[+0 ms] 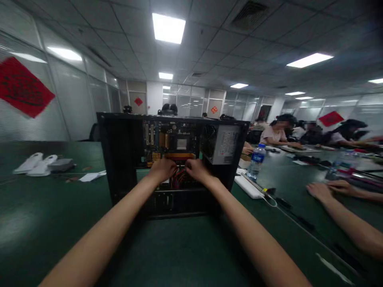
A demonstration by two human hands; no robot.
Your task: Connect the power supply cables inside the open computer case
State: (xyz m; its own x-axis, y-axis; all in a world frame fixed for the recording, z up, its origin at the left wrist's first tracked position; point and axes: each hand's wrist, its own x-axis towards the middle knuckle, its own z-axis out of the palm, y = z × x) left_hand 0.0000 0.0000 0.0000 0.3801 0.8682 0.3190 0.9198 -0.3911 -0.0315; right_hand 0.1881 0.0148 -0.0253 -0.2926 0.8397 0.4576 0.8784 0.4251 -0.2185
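Note:
A black computer case (119, 159) stands on the table in front of me with its side open. Inside it the motherboard (149, 149) carries a pale square processor area (181, 144). Below that run orange-yellow memory slots (181, 156). My left hand (162, 170) is at the left end of these slots, with fingers curled together. At their right end my right hand (198, 170) has its fingers closed too. Whatever sits between the fingertips is too small to make out. Red and dark cables (178, 177) hang between and below both hands. A power supply (224, 144) fills the case's upper right.
On the right are a water bottle (256, 162), a white power bank-like block (249, 187) and cables along the table (167, 255). Another person's hands (329, 190) rest farther right. White items (38, 164), a grey box (62, 164) and paper (92, 175) lie left.

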